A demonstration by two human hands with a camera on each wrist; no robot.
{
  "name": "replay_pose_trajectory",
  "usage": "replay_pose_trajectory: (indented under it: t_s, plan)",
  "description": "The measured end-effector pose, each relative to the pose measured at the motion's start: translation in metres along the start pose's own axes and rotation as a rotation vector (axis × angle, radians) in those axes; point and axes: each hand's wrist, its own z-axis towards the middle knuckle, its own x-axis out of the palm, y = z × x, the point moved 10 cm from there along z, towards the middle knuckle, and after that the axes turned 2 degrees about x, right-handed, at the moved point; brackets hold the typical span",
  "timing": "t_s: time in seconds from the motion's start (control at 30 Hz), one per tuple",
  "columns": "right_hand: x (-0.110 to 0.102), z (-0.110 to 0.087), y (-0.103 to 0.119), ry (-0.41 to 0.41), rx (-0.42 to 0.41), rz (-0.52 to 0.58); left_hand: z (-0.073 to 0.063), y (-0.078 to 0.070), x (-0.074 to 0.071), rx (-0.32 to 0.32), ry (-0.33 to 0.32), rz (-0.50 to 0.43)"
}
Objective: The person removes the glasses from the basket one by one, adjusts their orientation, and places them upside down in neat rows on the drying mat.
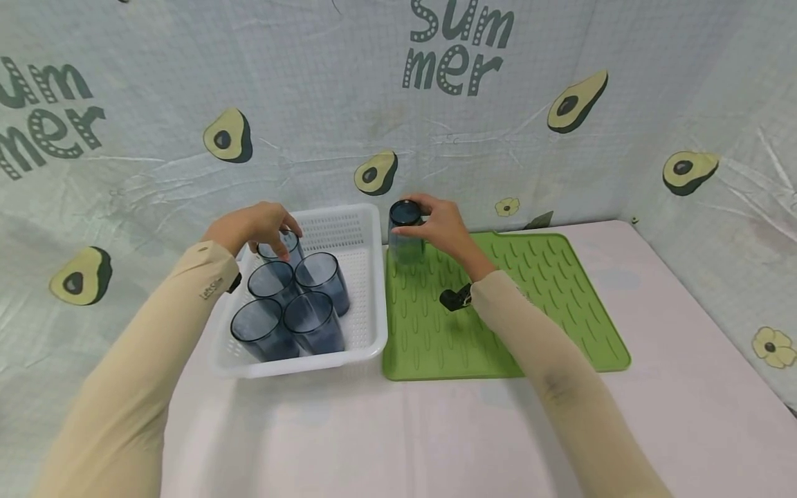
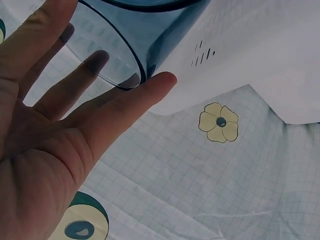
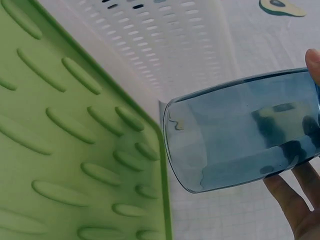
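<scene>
We see a blue-grey, smooth-sided clear glass tumbler [image 1: 407,247] in the right hand [image 1: 443,227], upside down: its thick dark base faces up, its open rim points down, and its long axis runs close to upright. The hand is clamped round its upper part, by the base, with the thumb and fingers on opposite sides. It is at the far left corner of the green rectangular ribbed mat [image 1: 411,332]; we cannot tell whether its rim touches the mat.

Our left hand [image 1: 257,226] is at the far left of the white perforated plastic basket [image 1: 382,297], its bent fingers and thumb spread about the rim of a second blue-grey glass tumbler [image 1: 295,254]. That one has its open end up; we cannot tell whether the hand grips it.

Four matching blue-grey glass tumblers [image 1: 311,318] stand mouth up and close together in the basket, between that second tumbler and the basket's near and right walls. The basket's right wall rises just beside the mat's left edge, close to the inverted tumbler. Our right beige sleeve [image 1: 548,366] crosses over the mat. Mat and basket rest on a pale pink desk [image 1: 373,436], and behind them hangs a whitish avocado-print sheet [image 1: 311,90].
</scene>
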Motion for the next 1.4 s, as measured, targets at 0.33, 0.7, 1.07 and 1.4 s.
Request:
replay_pose_trajectory:
  t_s: [0.33,0.7,1.07,1.4]
  plan:
    - [0.004,-0.001,-0.015,-0.006,0.067,-0.016,-0.004,-0.006,-0.001,0.007,-0.001,0.007]
    - [0.006,0.001,-0.030,-0.022,0.104,-0.035,-0.002,-0.005,-0.002,-0.008,0.007,-0.006]
    - [0.017,-0.001,-0.051,-0.001,0.180,-0.049,-0.004,-0.005,-0.003,-0.011,0.023,-0.005]
    - [0.019,-0.003,-0.056,0.021,0.213,-0.076,0.001,-0.005,0.001,-0.001,0.038,0.012]
